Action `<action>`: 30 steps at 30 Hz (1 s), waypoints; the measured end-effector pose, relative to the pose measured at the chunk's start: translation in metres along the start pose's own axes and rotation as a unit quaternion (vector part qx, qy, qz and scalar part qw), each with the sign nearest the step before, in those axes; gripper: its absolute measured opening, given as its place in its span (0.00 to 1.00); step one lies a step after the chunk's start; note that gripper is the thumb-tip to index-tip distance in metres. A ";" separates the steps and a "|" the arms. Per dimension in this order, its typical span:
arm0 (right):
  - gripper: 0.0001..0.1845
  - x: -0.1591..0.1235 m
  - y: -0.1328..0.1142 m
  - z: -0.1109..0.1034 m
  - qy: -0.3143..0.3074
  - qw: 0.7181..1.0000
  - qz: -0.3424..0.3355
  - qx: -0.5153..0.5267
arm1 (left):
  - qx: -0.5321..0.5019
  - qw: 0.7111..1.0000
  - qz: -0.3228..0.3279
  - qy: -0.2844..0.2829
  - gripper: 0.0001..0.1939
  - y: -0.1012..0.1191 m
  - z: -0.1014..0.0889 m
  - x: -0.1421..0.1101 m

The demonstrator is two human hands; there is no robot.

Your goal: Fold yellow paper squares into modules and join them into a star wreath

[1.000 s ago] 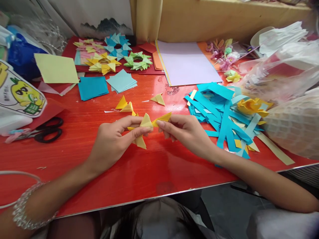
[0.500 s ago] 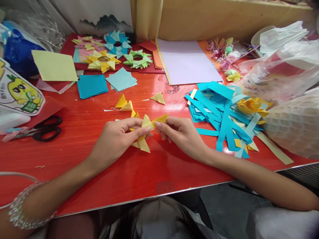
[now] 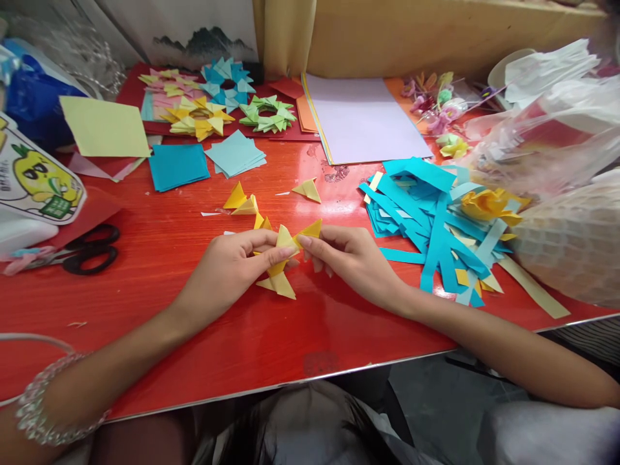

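My left hand (image 3: 227, 268) pinches a chain of joined yellow folded paper pieces (image 3: 279, 261) just above the red table (image 3: 159, 271). My right hand (image 3: 351, 258) pinches one more yellow folded piece (image 3: 310, 229) and presses its tip against the chain. Loose yellow folded pieces (image 3: 242, 201) and another loose piece (image 3: 309, 189) lie a little beyond my hands.
Black scissors (image 3: 90, 250) lie at the left. Blue and pale paper squares (image 3: 179, 166) and finished paper star rings (image 3: 198, 119) sit farther back. A heap of blue paper strips (image 3: 426, 206) and plastic bags (image 3: 557, 148) fill the right side. A white sheet stack (image 3: 361, 119) lies at the back.
Both hands have sunk slightly toward the table with the yellow pieces. The right hand's piece has slid closer into the chain, and the lower point of the chain hangs lower.
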State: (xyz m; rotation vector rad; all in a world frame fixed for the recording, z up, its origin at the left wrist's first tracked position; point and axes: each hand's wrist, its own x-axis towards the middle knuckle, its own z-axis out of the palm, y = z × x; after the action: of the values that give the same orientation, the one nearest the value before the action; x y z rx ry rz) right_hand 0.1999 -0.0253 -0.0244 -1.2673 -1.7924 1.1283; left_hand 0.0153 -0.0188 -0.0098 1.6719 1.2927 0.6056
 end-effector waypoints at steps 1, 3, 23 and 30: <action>0.23 0.000 0.001 0.001 -0.001 1.000 0.001 0.013 | -0.012 1.000 -0.009 0.003 0.13 0.000 0.000 0.000; 0.23 -0.001 0.002 0.002 -0.005 0.999 0.001 0.035 | -0.034 0.999 -0.027 0.010 0.13 0.001 0.001 -0.001; 0.21 -0.002 0.002 0.006 -0.031 0.999 0.015 0.036 | -0.137 0.987 -0.066 -0.047 0.10 -0.007 0.004 0.003; 0.23 -0.002 -0.001 0.007 -0.031 0.999 0.022 0.032 | -0.142 0.987 -0.067 -0.037 0.09 -0.008 0.004 0.003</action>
State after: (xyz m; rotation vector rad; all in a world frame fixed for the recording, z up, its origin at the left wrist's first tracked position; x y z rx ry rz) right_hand 0.1940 -0.0290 -0.0268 -1.2511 -1.7668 1.2522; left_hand 0.0158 -0.0175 -0.0188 1.3514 1.1933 0.6102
